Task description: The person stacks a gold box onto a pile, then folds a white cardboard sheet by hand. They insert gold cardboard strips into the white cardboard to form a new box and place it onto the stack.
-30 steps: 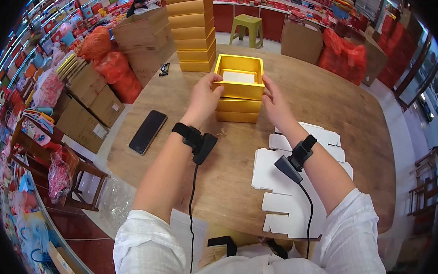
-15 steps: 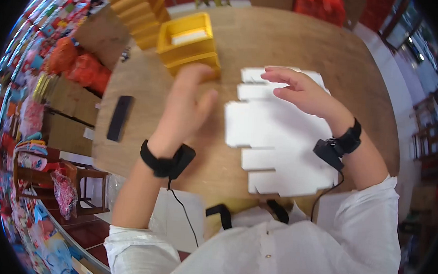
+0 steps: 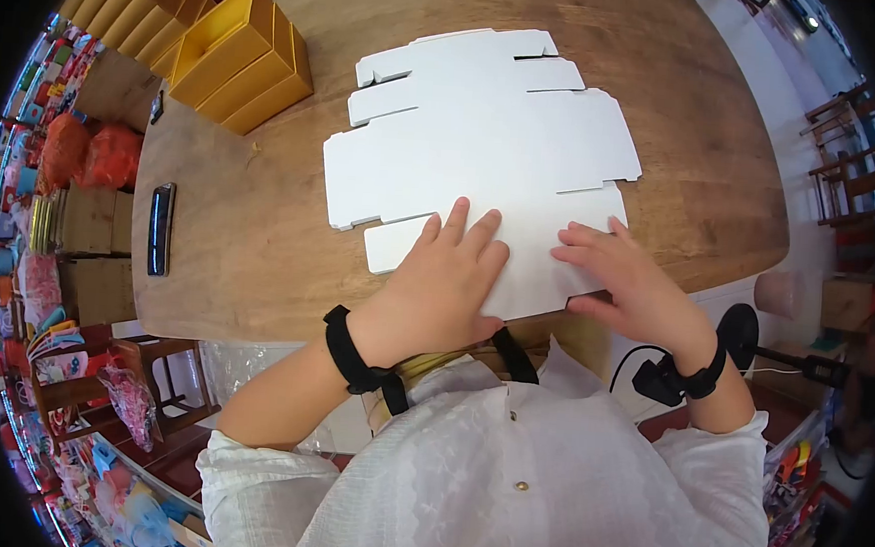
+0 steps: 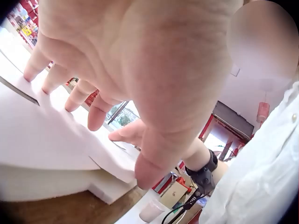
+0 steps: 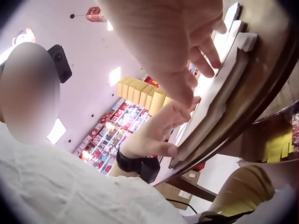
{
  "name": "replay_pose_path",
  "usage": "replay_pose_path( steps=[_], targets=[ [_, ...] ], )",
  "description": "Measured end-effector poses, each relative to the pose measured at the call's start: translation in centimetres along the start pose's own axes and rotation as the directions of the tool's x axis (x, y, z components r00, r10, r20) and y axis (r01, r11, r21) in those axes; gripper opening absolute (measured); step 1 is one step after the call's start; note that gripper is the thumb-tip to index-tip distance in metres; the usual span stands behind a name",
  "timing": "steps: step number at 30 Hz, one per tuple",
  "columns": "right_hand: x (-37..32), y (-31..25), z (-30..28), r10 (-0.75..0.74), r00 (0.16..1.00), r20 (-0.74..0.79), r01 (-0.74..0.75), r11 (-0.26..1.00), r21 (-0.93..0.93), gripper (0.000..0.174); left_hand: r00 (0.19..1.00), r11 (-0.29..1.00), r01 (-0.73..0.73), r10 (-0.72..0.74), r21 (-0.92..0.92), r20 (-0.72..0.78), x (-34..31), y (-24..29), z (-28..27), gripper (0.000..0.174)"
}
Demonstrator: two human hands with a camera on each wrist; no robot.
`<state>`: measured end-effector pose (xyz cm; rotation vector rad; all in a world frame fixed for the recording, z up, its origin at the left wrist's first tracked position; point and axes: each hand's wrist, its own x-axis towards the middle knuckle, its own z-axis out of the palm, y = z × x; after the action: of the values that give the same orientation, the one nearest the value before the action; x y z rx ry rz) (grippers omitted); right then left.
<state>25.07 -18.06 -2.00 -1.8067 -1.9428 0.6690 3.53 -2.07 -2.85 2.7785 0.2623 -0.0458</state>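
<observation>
A stack of flat, die-cut white cardboard box blanks (image 3: 476,135) lies on the wooden table, its near end by the table's front edge. My left hand (image 3: 436,294) rests on the near part with fingers spread. To its right, my right hand (image 3: 647,286) is at the near right side of the blanks, fingers extended and thumb near the edge. In the left wrist view, the left fingertips (image 4: 70,105) touch the white surface. The right wrist view shows layered edges of the blanks (image 5: 217,95) below both hands.
Two stacked golden-yellow boxes (image 3: 259,77) stand at the back left, beside a taller stack of yellow boxes (image 3: 139,0). A phone (image 3: 162,229) lies near the table's left edge. Left of the table is a wooden chair (image 3: 165,382); a black stand (image 3: 783,360) is at right.
Both hands have left the yellow boxes and come down onto the near part of the white blanks. The head view has tilted down and turned, and the blanks now sit closer to the body.
</observation>
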Motion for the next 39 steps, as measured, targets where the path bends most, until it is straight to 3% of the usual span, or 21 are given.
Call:
replay_pose_path(
  steps=[2, 3, 5, 7, 8, 9, 11, 12, 13, 14, 17, 18, 21, 22, 24, 30, 32, 34, 35, 37, 39],
  targets=[
    [0.2, -0.9, 0.3, -0.026, 0.998, -0.052, 0.020, 0.994, -0.105, 0.048, 1.000, 1.000, -0.002, 0.002, -0.015, 0.020, 0.1, -0.5, -0.8, 0.066],
    [0.5, -1.0, 0.7, -0.028, 0.998, -0.060, 0.022, 0.995, -0.097, 0.048, 1.000, 0.994, -0.014, 0.017, -0.109, 0.025, 0.2, -0.9, -1.2, 0.064],
    [1.3, -0.7, 1.7, -0.110, 0.980, -0.169, 0.047, 0.939, -0.340, 0.048, 0.999, 0.981, -0.025, 0.032, -0.194, 0.032, 0.3, -1.1, -2.2, 0.063],
    [2.1, 0.3, 2.2, -0.145, 0.977, -0.158, 0.067, 0.906, -0.418, 0.047, 0.994, 0.922, 0.063, -0.025, -0.383, 0.104, 0.3, -1.0, -3.2, 0.060],
    [2.6, 0.7, 2.1, -0.178, 0.975, -0.134, 0.088, 0.862, -0.499, 0.045, 0.994, 0.924, 0.064, -0.026, -0.377, 0.106, 0.2, -0.9, -3.3, 0.060],
    [3.0, 0.8, 1.7, -0.180, 0.974, -0.139, 0.089, 0.863, -0.498, 0.045, 0.998, 0.949, 0.036, -0.016, -0.314, 0.066, -0.2, -0.7, -3.4, 0.052],
    [3.9, 0.6, 0.4, -0.092, 0.996, 0.015, 0.089, 0.896, -0.435, 0.029, 0.999, 0.969, 0.012, -0.004, -0.249, 0.033, -0.1, -0.9, -3.9, 0.045],
    [4.8, 0.4, -0.7, -0.093, 0.996, 0.016, 0.090, 0.897, -0.432, 0.029, 0.980, 0.959, 0.145, -0.105, -0.244, 0.170, 0.8, -1.7, -4.6, 0.035],
    [6.1, 0.2, -2.1, 0.018, 0.991, 0.136, 0.027, 0.947, -0.319, 0.022, 0.932, 0.936, 0.274, -0.202, -0.221, 0.301, 1.7, -2.5, -5.3, 0.026],
    [7.4, 0.3, -3.0, 0.111, 0.958, 0.264, -0.054, 0.975, -0.213, 0.017, 0.961, 0.936, 0.239, -0.189, -0.260, 0.204, 2.3, -3.4, -5.5, 0.014],
    [10.3, 1.9, -3.7, 0.169, 0.956, 0.240, -0.133, 0.978, -0.159, 0.020, 0.949, 0.957, 0.270, -0.246, -0.108, 0.195, 4.0, -5.7, -5.0, 0.021],
    [10.6, 1.7, -3.6, 0.152, 0.965, 0.215, -0.093, 0.961, -0.260, 0.024, 0.950, 0.957, 0.268, -0.245, -0.106, 0.194, 4.2, -6.0, -4.5, 0.021],
    [10.9, 3.4, -2.0, 0.060, 0.993, 0.103, -0.037, 0.976, -0.212, 0.027, 0.943, 0.942, 0.316, -0.299, -0.111, 0.144, 4.4, -6.3, -3.4, 0.021],
    [11.1, 3.7, -1.9, 0.135, 0.977, 0.164, -0.102, 0.975, -0.197, 0.028, 0.939, 0.931, 0.339, -0.324, -0.136, 0.120, 4.3, -6.3, -3.2, 0.021],
    [11.0, 3.9, -1.3, 0.136, 0.979, 0.151, -0.104, 0.973, -0.207, 0.027, 0.932, 0.918, 0.361, -0.349, -0.165, 0.098, 4.0, -6.1, -2.8, 0.021],
    [10.7, 3.6, -1.0, 0.132, 0.983, 0.126, -0.100, 0.968, -0.232, 0.026, 0.956, 0.940, 0.292, -0.293, -0.177, 0.019, 3.3, -5.6, -2.3, 0.022],
    [10.4, 3.6, -0.8, 0.138, 0.981, 0.134, -0.101, 0.964, -0.247, 0.025, 0.973, 0.994, 0.110, -0.109, -0.006, -0.202, 2.8, -3.7, -2.5, 0.038],
    [9.6, 3.1, -0.4, 0.038, 0.997, -0.073, -0.059, 0.948, -0.313, 0.025, 0.987, 0.998, 0.061, -0.056, 0.033, -0.147, 2.7, -3.2, -1.4, 0.044],
    [9.2, 2.9, -0.3, 0.035, 0.997, -0.068, -0.055, 0.947, -0.317, 0.025, 0.996, 0.997, 0.019, -0.012, 0.071, -0.091, 2.7, -3.1, -1.0, 0.051],
    [8.3, 2.6, -0.2, -0.084, 0.969, -0.230, -0.010, 0.925, -0.380, 0.027, 0.992, 0.995, 0.013, -0.001, 0.097, -0.125, 2.7, -3.2, -1.5, 0.046],
    [6.7, 1.5, 0.4, -0.160, 0.955, -0.250, 0.061, 0.931, -0.361, 0.024, 0.999, 0.979, -0.022, 0.017, 0.205, 0.027, 2.6, -2.6, -1.5, 0.037]
  ],
)
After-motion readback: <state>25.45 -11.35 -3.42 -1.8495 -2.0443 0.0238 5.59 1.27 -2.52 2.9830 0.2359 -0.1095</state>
